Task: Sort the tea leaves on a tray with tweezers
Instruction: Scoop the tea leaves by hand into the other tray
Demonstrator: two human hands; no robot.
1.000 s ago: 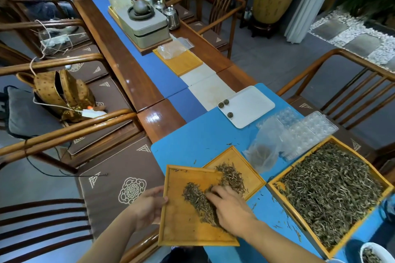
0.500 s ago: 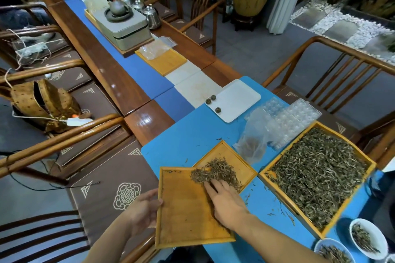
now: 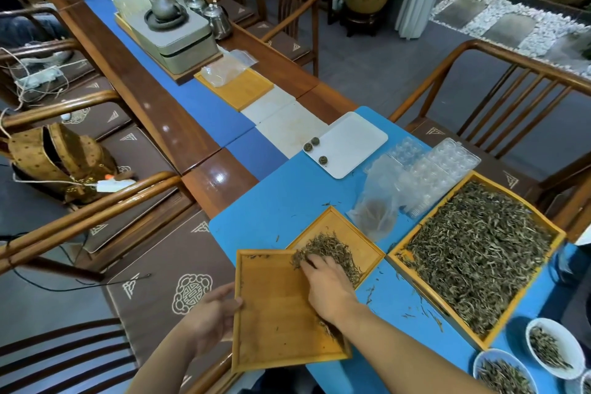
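A bamboo tray lies tilted at the table's near edge, overlapping a smaller bamboo tray. My left hand grips its left rim. With flat fingers my right hand pushes a heap of tea leaves across onto the smaller tray. A few leaves lie under my right wrist. No tweezers are visible.
A big tray full of tea leaves sits at the right. Two white bowls with leaves stand near right. A plastic bag, clear moulds and a white plate with three tea balls lie beyond. Chairs flank the table.
My right hand has swept the leaf heap off the near tray towards the smaller tray behind it. The near tray's floor now lies nearly bare. The camera view shifted.
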